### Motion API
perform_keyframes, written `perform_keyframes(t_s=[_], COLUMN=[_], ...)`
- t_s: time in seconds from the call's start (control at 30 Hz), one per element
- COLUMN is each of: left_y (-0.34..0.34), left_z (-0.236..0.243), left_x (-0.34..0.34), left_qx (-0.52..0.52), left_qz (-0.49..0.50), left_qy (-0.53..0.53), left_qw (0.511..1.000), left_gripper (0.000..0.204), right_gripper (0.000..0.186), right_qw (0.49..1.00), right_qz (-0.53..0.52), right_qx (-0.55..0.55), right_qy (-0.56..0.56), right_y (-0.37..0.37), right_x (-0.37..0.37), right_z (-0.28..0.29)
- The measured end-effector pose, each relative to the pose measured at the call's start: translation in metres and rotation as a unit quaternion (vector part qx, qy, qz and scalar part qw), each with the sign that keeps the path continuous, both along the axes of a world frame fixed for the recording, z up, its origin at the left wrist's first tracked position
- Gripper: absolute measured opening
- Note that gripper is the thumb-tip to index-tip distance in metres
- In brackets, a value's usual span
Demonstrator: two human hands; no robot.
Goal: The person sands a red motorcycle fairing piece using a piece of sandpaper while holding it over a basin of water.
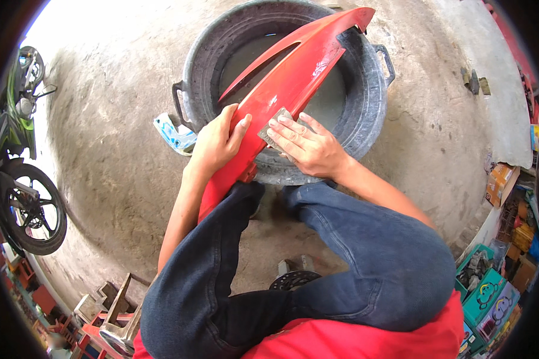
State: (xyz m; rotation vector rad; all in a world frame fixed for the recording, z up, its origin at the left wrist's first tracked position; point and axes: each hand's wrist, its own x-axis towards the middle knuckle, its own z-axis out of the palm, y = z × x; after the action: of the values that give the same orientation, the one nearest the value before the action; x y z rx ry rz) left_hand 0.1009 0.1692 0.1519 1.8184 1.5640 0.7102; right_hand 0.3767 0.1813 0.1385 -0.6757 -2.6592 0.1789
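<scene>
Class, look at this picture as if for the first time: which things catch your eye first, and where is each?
A long red motorcycle body panel slants across a grey tub of murky water at top centre. The left hand steadies its edge, while the right hand presses grey sandpaper flat on it. A parked motorcycle stands far left.

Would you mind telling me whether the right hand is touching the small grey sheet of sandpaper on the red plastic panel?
Touching. The head view shows the right hand with its fingers laid flat on the small grey sandpaper sheet, pressing it onto the red plastic panel.
</scene>
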Motion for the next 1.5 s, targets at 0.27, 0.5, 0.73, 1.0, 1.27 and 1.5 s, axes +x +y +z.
perform_keyframes(t_s=[0.27, 0.5, 0.73, 1.0, 1.27, 1.5], left_y=[-0.001, 0.0, 0.0, 0.0, -0.001, 0.003], left_z=[-0.001, 0.005, 0.002, -0.012, -0.008, -0.003], left_x=[-0.003, 0.002, -0.001, 0.0, -0.006, 0.003], left_qx=[0.006, -0.031, -0.023, 0.004, 0.007, 0.003], left_qz=[0.011, 0.004, 0.006, 0.016, 0.022, 0.017], left_qy=[0.012, 0.016, 0.022, 0.007, 0.024, 0.016], left_qw=[1.0, 0.999, 0.999, 1.0, 0.999, 1.0], left_gripper=[0.047, 0.053, 0.056, 0.055, 0.056, 0.056], right_gripper=[0.054, 0.048, 0.047, 0.05, 0.046, 0.044], right_qw=[0.997, 0.971, 0.992, 0.998, 0.997, 0.968], right_qz=[-0.048, -0.235, -0.061, 0.038, -0.029, -0.248], right_qx=[0.043, 0.046, 0.106, 0.027, 0.071, 0.022], right_qy=[-0.046, 0.008, -0.04, -0.049, -0.021, 0.033], right_y=[0.027, 0.101, 0.111, 0.088, 0.104, 0.159], right_x=[0.003, 0.031, 0.011, -0.004, -0.003, 0.036], right_z=[0.008, 0.0, 0.012, 0.011, 0.004, 0.01])
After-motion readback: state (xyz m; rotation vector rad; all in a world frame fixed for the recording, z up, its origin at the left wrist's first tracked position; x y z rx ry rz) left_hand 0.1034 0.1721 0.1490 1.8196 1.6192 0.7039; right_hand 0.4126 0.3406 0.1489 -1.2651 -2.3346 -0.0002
